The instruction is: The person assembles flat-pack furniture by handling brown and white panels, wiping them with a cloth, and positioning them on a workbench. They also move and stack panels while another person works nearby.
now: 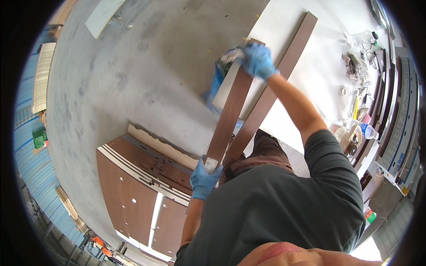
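Brown board is slanting across the left side of a white tabletop, its near end jutting past the table's edge toward the person's body. The left hand, wearing a blue glove, is clamping that near end, just beside a white label sticking to the board. The right hand, also blue-gloved and blurring, is clutching what is looking like a pale cloth at the board's far end. A second brown board is lying just to the right, nearly parallel, and is reaching farther across the tabletop. A clear bottle is resting near the tabletop's right side. On the left, a blue bag is showing beside the table, and brown panels are sitting in a stack nearer the person.
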